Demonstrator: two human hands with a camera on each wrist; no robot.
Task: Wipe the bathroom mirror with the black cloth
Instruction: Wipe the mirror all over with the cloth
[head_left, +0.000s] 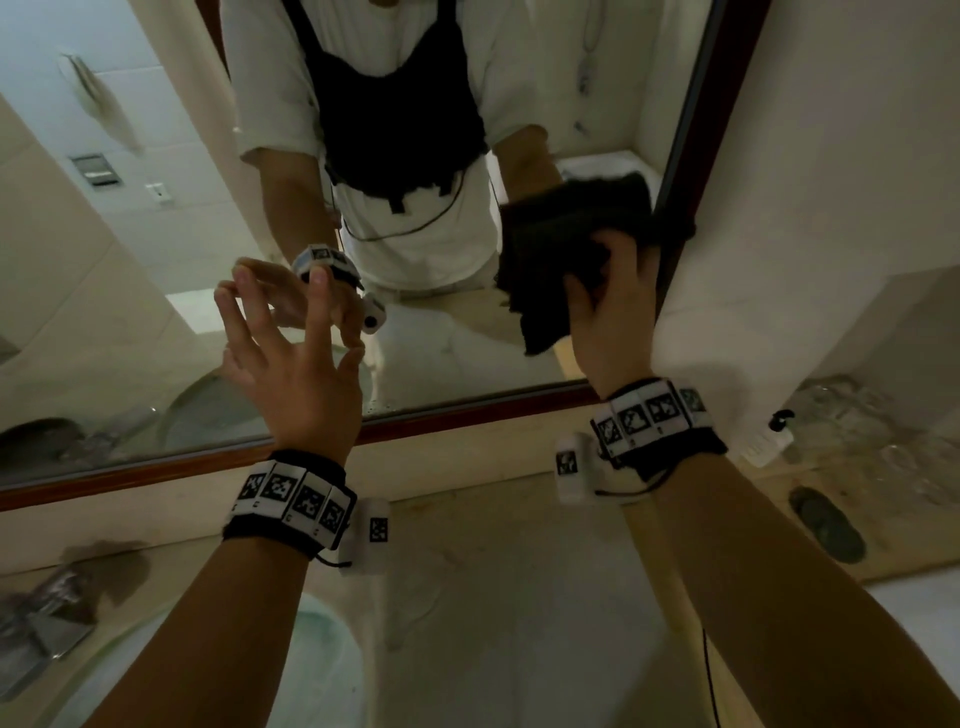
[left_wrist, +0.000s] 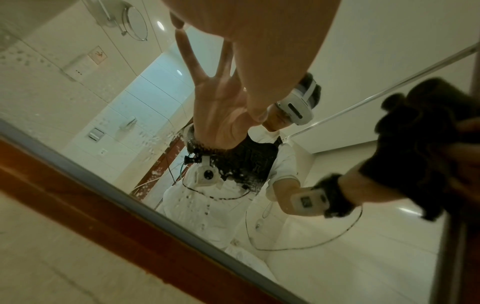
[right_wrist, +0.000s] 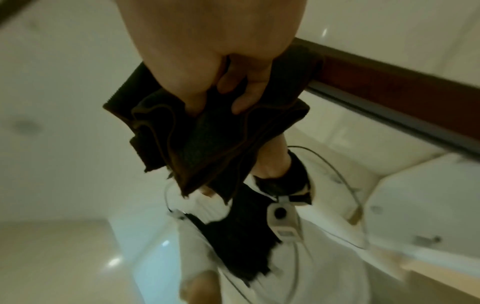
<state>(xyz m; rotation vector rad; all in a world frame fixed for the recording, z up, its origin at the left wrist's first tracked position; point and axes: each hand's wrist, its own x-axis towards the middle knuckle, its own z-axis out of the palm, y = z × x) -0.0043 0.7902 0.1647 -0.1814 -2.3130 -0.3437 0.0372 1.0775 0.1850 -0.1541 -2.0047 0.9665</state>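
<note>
The bathroom mirror (head_left: 156, 234) has a brown wooden frame (head_left: 467, 408) and reflects me. My right hand (head_left: 613, 312) grips a bunched black cloth (head_left: 561, 249) and holds it against the glass at the mirror's right edge, partly over the frame. In the right wrist view my fingers (right_wrist: 241, 96) curl into the folded cloth (right_wrist: 202, 139). My left hand (head_left: 291, 364) is raised in front of the lower middle of the mirror, fingers spread and straight, holding nothing. Whether its tips touch the glass is unclear. Small droplets speckle the mirror (left_wrist: 153, 142) in the left wrist view.
Below the mirror runs a beige counter (head_left: 493, 571) with a glass basin (head_left: 317, 654) at the front left. Clear glasses (head_left: 857, 415), a white pump bottle (head_left: 769, 441) and a dark oval dish (head_left: 826, 525) stand at the right. A metallic item (head_left: 41, 618) lies at the left.
</note>
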